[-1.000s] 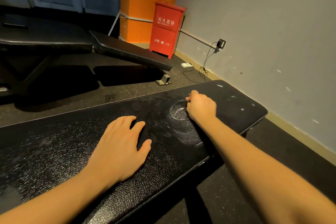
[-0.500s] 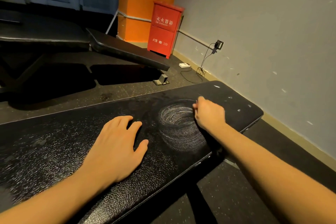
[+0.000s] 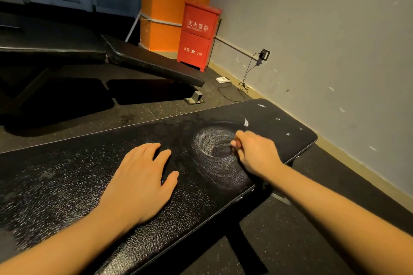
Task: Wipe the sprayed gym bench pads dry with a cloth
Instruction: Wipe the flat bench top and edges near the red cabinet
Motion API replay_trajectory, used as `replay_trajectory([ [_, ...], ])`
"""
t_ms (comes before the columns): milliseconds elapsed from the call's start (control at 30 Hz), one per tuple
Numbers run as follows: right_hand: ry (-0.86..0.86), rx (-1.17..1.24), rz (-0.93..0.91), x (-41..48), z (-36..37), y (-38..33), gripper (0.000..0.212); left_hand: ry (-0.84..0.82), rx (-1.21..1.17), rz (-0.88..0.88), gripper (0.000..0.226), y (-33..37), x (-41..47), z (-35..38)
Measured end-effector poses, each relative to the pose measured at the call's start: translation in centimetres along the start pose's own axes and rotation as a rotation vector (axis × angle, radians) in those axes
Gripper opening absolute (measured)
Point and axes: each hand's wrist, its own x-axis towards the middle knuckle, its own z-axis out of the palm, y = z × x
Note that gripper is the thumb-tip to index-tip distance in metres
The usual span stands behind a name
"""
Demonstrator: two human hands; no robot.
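Speckled black vinyl bench pad (image 3: 67,185) in front, second black bench (image 3: 154,62) at eleven o'clock, one red metal cabinet (image 3: 196,35) at twelve. Left hand (image 3: 138,183) flat on the pad; right hand (image 3: 257,152) curled, grip unclear.

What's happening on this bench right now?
A person is working on a black bench pad speckled with spray droplets. The left hand lies flat on it; the right hand, fingers curled, sits at a swirled wipe mark. Whatever it grips cannot be made out, and most of the pad looks wet.
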Motion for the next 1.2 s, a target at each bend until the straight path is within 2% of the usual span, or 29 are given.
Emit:
replay_trajectory([
  [100,0.027,0.008,0.103,5.9,0.8,-1.1,0.005,0.007,-0.023,-0.002,0.075,0.0,0.1,-0.2],
  [167,0.043,0.105,0.122,8.0,1.8,-3.8,0.012,0.021,-0.042,-0.005,0.075,0.1,-0.1,-0.2],
  [233,0.043,0.156,0.045,7.1,1.9,-6.7,0.013,0.025,-0.056,-0.004,0.076,-0.1,0.0,-0.3],
  [333,0.061,0.195,-0.102,2.1,0.5,-7.7,0.04,0.02,-0.049,0.001,0.077,-0.3,0.2,-0.3],
  [400,0.095,0.172,-0.206,-1.4,-0.2,-6.3,0.048,0.017,-0.042,0.003,0.077,-0.3,0.2,-0.1],
  [467,0.084,0.133,-0.228,-3.6,-0.5,-4.0,0.043,0.011,-0.037,0.001,0.077,-0.3,0.1,0.0],
  [633,0.063,0.036,0.017,1.2,1.1,0.6,0.028,0.018,-0.032,-0.007,0.071,-0.1,0.2,-0.1],
  [767,0.066,0.169,0.175,7.7,2.2,-3.1,0.018,0.033,-0.061,-0.004,0.069,0.0,0.2,-0.3],
  [833,0.051,0.221,0.111,7.3,1.4,-7.6,0.015,0.031,-0.057,-0.001,0.069,-0.1,0.2,-0.4],
  [933,-0.016,0.259,-0.114,1.4,-0.2,-10.6,0.015,0.018,-0.041,0.001,0.072,-0.2,0.0,-0.4],
  [1000,-0.041,0.197,-0.124,-2.2,-0.7,-7.9,0.016,0.021,-0.032,0.002,0.073,-0.3,-0.1,-0.2],
  [1067,-0.039,0.107,-0.005,-3.1,-0.6,-2.9,0.018,0.02,-0.028,0.009,0.074,-0.3,0.0,0.1],
  [1200,0.003,-0.087,0.182,1.5,0.2,4.1,0.025,0.018,-0.025,-0.002,0.072,0.0,0.2,0.0],
])
